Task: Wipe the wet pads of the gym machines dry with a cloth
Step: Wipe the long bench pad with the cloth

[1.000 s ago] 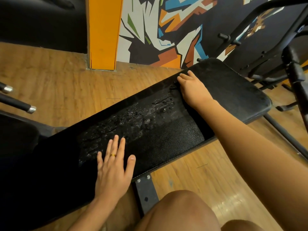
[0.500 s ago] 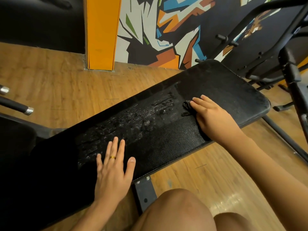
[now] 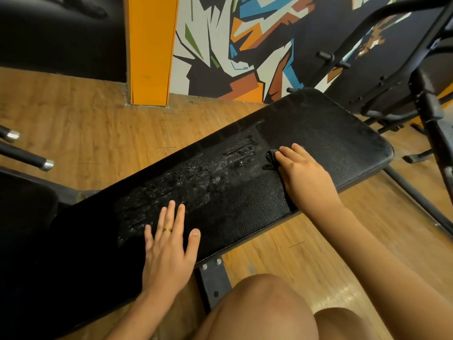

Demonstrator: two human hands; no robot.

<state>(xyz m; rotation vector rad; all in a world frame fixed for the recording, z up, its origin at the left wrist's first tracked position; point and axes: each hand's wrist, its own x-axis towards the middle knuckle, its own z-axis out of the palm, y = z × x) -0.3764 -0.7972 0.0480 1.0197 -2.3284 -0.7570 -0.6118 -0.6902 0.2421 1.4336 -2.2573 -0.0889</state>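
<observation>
Warm, moderate indoor light. Glare patch on wooden floor (image 3: 338,285) lower right. Wet film on bench pad (image 3: 245,212) glints; pad's left end sinks into black. Wide-angle bowing, soft blur at edges.

The long black padded table (image 3: 245,217) has bare room in the middle, between the left grip (image 3: 169,251), lying flat near the front edge, and the right grip (image 3: 304,177), pressing on a small black cloth (image 3: 270,158). The far right end is bare too. Just past that end, black metal machine bars (image 3: 382,77) crowd close. Two black rods with silver tips (image 3: 27,158) poke in on the left. A bare knee (image 3: 259,310) sits just in front of the table.
</observation>
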